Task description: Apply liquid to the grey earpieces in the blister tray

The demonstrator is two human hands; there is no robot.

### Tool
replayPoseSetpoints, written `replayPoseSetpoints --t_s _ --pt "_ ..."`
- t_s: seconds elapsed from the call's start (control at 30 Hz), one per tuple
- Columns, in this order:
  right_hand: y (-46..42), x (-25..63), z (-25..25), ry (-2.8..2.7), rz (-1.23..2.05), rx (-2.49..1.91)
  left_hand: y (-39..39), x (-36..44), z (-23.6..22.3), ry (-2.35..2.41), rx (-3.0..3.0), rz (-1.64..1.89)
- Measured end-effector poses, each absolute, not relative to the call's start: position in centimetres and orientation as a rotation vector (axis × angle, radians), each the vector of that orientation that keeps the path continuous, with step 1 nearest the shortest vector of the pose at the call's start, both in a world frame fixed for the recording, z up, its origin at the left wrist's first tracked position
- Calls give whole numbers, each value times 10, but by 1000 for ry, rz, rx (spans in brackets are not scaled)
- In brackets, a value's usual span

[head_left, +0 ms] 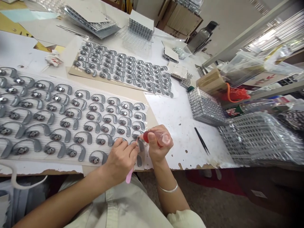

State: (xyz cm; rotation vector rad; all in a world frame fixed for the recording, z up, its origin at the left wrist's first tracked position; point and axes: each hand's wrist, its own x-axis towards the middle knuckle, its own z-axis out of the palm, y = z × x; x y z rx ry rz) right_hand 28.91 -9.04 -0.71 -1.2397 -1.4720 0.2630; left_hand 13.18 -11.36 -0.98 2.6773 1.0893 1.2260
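My right hand point(158, 148) is wrapped around a small squeeze bottle point(163, 138) with red contents, tilted so its nozzle points left at a grey ear-hook part near the right end of the near board. My left hand point(123, 158) is closed on a slim pink tool point(129, 176), whose flat end sticks out below the fist. The tool's thin tip meets the same spot as the bottle's nozzle; whether they touch cannot be made out. Rows of grey ear-hook parts point(82, 138), each with a round metallic component, lie on the near board point(152, 118).
A second board of ear-hook parts point(129, 71) lies behind. Black tweezers point(201, 140) rest to the right. Stacked plastic trays point(206, 106) and wrapped trays point(263, 136) stand at the right. A crumpled tissue point(53, 59) lies at left. The table's front edge point(180, 166) is chipped.
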Motion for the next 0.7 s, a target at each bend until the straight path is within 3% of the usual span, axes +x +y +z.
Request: replayPoseSetpoints --t_s 0.7 --pt "-92 291 -12 -1437 247 -1261 -115 131 -12 1082 2649 1201"
